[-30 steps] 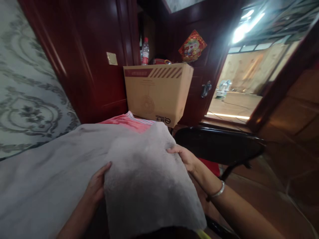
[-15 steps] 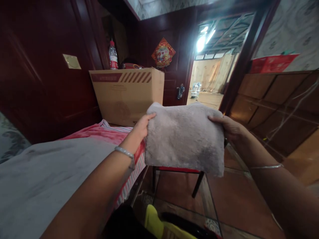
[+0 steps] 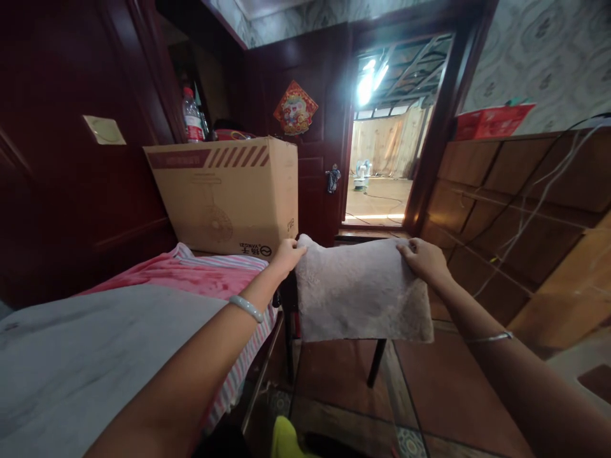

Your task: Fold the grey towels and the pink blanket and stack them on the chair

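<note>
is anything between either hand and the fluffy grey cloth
Nothing visible is in the way: the left hand grips the grey cloth at its upper left corner, the right hand near its upper right. The cardboard box stands beyond the left hand, not between.

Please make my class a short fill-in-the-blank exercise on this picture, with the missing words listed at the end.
1. The left hand and right hand hold the grey cloth by its ____ (upper/lower) edge.
2. The bottle has a ____ cap.
3. In the picture, the cardboard box is to the ____ of the red container.

Missing words: upper; red; left.
</note>
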`<state>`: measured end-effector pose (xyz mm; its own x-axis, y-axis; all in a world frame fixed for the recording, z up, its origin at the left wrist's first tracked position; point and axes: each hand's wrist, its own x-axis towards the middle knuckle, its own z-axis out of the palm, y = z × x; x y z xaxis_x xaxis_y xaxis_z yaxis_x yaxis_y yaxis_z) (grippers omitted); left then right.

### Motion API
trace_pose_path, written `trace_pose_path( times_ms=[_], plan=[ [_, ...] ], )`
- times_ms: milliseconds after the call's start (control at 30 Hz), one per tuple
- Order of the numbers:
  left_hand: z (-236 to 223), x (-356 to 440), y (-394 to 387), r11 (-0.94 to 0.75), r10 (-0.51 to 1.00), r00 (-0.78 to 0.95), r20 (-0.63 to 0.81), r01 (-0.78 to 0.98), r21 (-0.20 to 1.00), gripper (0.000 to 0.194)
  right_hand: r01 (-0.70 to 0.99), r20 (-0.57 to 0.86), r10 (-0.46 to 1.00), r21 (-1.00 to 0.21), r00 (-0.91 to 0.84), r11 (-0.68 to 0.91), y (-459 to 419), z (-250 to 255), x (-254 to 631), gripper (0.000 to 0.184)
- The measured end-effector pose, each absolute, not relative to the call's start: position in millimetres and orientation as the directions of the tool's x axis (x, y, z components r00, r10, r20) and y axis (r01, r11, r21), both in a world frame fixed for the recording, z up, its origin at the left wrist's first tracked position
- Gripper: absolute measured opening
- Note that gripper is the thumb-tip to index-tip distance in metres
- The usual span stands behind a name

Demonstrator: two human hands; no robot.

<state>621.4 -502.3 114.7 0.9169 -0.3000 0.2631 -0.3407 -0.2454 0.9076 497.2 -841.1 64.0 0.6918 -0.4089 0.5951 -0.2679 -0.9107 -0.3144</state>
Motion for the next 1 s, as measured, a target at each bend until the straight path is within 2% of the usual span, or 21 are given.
trace_pose_path(
  times_ms=[100, 233, 300, 367, 467, 500, 567, 633, 667, 800, 1000],
  plan=[
    [113, 618, -510, -0.362, -0.262, 0.927, 0.269, -0.352, 0.863, 0.033, -0.387, 0.553, -0.493, -0.305, 0.672, -0.87, -840, 66, 487, 0.056],
    [110, 619, -509, -0.359, -0.268, 0.932, 0.246, -0.333, 0.872, 0.033, -0.363, 0.56, -0.462, -0.286, 0.688, -0.887, -832, 73, 469, 0.063],
    [110, 623, -506, -0.364, -0.282, 0.929, 0.241, -0.336, 0.869, 0.027, -0.246, 0.621, -0.34, -0.235, 0.706, -0.94, -824, 76, 464, 0.065],
    [110, 626, -503, -0.409, -0.268, 0.925, 0.269, -0.362, 0.838, 0.021, -0.078, 0.643, -0.144, -0.131, 0.752, -0.988, -816, 78, 464, 0.068],
    [110, 621, -504, -0.555, -0.238, 0.855, 0.461, -0.509, 0.658, 0.013, 0.073, 0.554, 0.053, -0.014, 0.831, -0.997, -804, 77, 471, 0.074],
    [110, 617, -506, -0.597, -0.284, 0.794, 0.538, -0.586, 0.549, 0.022, 0.082, 0.524, 0.07, 0.001, 0.849, -0.997, -802, 77, 474, 0.077],
    [109, 605, -513, -0.603, -0.476, 0.626, 0.617, -0.744, 0.29, 0.049, 0.084, 0.5, 0.08, 0.014, 0.863, -0.996, -800, 77, 479, 0.08],
    [107, 595, -520, -0.526, -0.673, 0.471, 0.571, -0.847, 0.079, 0.072, 0.1, 0.506, 0.095, 0.017, 0.857, -0.995, -802, 77, 483, 0.081],
    [107, 591, -524, -0.501, -0.733, 0.433, 0.524, -0.866, 0.015, 0.078, 0.114, 0.511, 0.107, 0.016, 0.853, -0.993, -803, 78, 484, 0.081],
    [102, 595, -531, -0.543, -0.79, 0.479, 0.382, -0.837, -0.072, 0.075, 0.17, 0.519, 0.144, -0.002, 0.843, -0.986, -807, 78, 487, 0.08],
    [96, 612, -527, -0.504, -0.813, 0.438, 0.384, -0.859, -0.085, 0.071, 0.109, 0.546, 0.083, -0.014, 0.833, -0.994, -808, 72, 489, 0.072]
  ],
)
